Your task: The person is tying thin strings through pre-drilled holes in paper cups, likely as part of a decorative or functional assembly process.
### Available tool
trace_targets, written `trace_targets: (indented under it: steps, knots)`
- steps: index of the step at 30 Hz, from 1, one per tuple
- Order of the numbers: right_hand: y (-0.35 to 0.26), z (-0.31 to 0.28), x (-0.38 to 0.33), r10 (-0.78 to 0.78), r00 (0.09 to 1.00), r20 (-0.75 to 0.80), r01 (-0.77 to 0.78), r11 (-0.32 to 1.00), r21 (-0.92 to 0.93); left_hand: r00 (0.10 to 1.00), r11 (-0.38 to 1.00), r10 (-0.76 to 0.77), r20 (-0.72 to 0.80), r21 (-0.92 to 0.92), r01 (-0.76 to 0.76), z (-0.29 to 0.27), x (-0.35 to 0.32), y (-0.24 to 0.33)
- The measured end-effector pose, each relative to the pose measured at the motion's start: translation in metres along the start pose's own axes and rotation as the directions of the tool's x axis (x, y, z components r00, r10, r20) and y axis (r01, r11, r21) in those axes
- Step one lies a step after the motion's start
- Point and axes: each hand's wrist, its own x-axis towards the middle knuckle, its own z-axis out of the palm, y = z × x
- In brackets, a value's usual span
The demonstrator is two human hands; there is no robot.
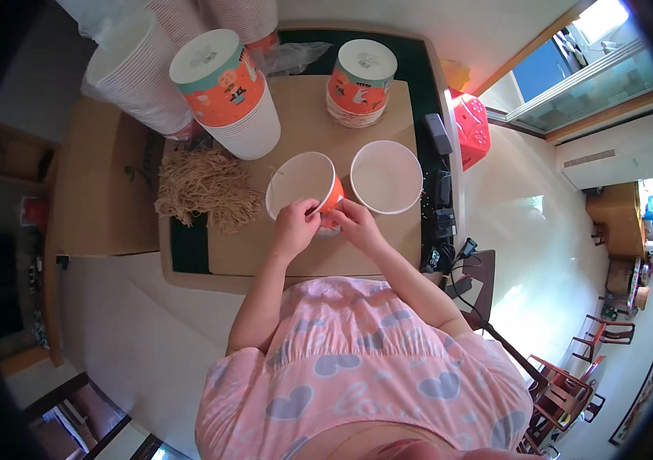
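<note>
A white-lined paper bucket (301, 181) with an orange outside tilts in front of me on the cardboard sheet. My left hand (297, 228) is closed at its near rim, thumb and fingers pinched. Against its orange outer side, my right hand (359, 228) is closed with bent fingers. Whether a strand lies between the fingertips is hidden. A thin tan strand shows at the bucket's left rim. Just to the right stands another paper bucket (385, 177), its opening up. Left of the held bucket lies a heap of tan paper twine (208, 188).
Upside-down orange bucket stacks stand behind, one tall (227, 96) and one short (361, 84). Plastic-wrapped white stacks (135, 73) and a cardboard box (104, 180) are at the left. Black adapters and cables (443, 192) line the table's right edge, beside a red stool (470, 129).
</note>
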Motion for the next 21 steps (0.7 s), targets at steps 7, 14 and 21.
trace_targets:
  steps: [7, 14, 21]
  knots:
    - [0.008, 0.001, 0.006, 0.06, 0.996, 0.064, -0.058, 0.998, -0.025, 1.0, 0.999, 0.007, 0.027, -0.032, -0.006, 0.002, -0.006, -0.003]
    - [0.013, -0.006, 0.005, 0.127, 0.986, 0.111, -0.132, 0.991, 0.036, 0.995, 0.997, 0.048, 0.086, -0.066, -0.042, 0.009, -0.007, -0.002]
    - [0.006, -0.02, -0.002, 0.173, 0.968, 0.183, -0.145, 0.977, -0.159, 0.98, 0.992, 0.124, 0.154, 0.0, -0.125, 0.021, -0.005, -0.013]
